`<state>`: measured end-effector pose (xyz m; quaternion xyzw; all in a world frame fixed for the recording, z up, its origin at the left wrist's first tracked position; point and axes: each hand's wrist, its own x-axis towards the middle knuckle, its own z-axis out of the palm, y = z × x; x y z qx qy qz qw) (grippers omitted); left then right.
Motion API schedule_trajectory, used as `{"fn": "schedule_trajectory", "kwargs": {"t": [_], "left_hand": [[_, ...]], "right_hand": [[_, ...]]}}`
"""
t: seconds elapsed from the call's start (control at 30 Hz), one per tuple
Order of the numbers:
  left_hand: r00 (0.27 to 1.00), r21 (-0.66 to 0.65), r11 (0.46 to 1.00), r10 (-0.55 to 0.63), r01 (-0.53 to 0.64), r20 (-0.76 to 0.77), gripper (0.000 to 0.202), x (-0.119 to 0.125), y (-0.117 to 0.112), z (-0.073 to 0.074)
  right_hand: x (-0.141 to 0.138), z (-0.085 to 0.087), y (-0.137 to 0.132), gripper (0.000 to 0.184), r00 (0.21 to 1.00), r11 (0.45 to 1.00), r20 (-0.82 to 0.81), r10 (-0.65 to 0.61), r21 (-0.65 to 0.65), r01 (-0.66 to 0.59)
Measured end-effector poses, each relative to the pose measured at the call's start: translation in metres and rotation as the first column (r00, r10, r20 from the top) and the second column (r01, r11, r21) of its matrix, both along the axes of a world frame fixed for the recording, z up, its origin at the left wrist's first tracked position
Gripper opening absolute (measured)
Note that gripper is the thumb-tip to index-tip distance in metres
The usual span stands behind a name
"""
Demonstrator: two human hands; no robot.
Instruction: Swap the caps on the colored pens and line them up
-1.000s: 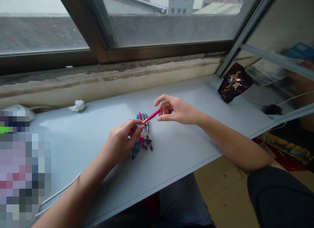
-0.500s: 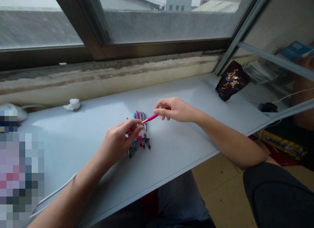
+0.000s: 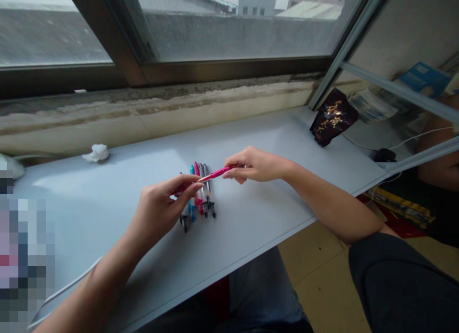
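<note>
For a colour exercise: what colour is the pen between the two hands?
The pen is bright pink, in the head view.

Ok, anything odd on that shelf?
Nothing looks spilled or damaged. A crumpled white tissue sits alone on the shelf, well left of the pens. A dark bag with gold lettering stands tilted at the far right end. The wall under the window looks stained.

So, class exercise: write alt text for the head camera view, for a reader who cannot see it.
A right hand pinches a pink pen, its other end near the left hand, above a row of pens lying on a pale shelf under a window.
</note>
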<state>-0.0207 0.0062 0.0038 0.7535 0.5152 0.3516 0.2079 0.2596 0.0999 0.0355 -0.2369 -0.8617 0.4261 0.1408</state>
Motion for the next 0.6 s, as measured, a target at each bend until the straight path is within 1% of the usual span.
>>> {"fn": "schedule_trajectory", "kwargs": {"t": [0.07,0.17,0.27,0.33,0.4,0.47,0.53,0.6], "left_hand": [[1.0,0.027,1.0,-0.012,0.012,0.006,0.033,0.0,-0.002,0.001],[0.998,0.161,0.987,-0.024,0.032,-0.053,0.026,0.0,-0.003,0.001],[0.989,0.339,0.939,-0.013,0.063,-0.147,0.019,0.003,-0.005,0.002],[0.983,0.408,0.91,-0.001,0.076,-0.182,0.016,0.005,-0.007,0.002],[0.982,0.408,0.91,0.001,0.077,-0.188,0.016,0.007,-0.008,0.001],[0.984,0.353,0.93,-0.044,0.103,-0.171,0.023,0.009,-0.009,0.0],[0.976,0.296,0.936,-0.152,0.193,-0.156,0.035,0.011,-0.01,-0.001],[0.942,0.26,0.91,-0.284,0.324,-0.179,0.039,0.014,-0.011,-0.001]], "right_hand": [[0.0,0.0,-0.001,0.055,1.0,0.999,0.011,0.009,-0.052,-0.008],[0.0,0.001,-0.003,0.067,0.999,0.989,0.026,-0.019,-0.144,0.022],[-0.001,0.003,-0.004,0.073,0.999,0.968,0.026,-0.038,-0.246,0.044],[-0.003,0.002,-0.004,0.074,0.999,0.95,0.007,-0.049,-0.308,0.049],[-0.008,-0.001,-0.005,0.069,0.992,0.933,-0.052,-0.116,-0.347,0.091],[-0.014,-0.006,-0.006,0.06,0.958,0.91,-0.155,-0.24,-0.38,0.166],[-0.019,-0.012,-0.008,0.055,0.9,0.879,-0.254,-0.353,-0.419,0.227],[-0.023,-0.016,-0.009,0.053,0.857,0.856,-0.304,-0.417,-0.448,0.258]]}}
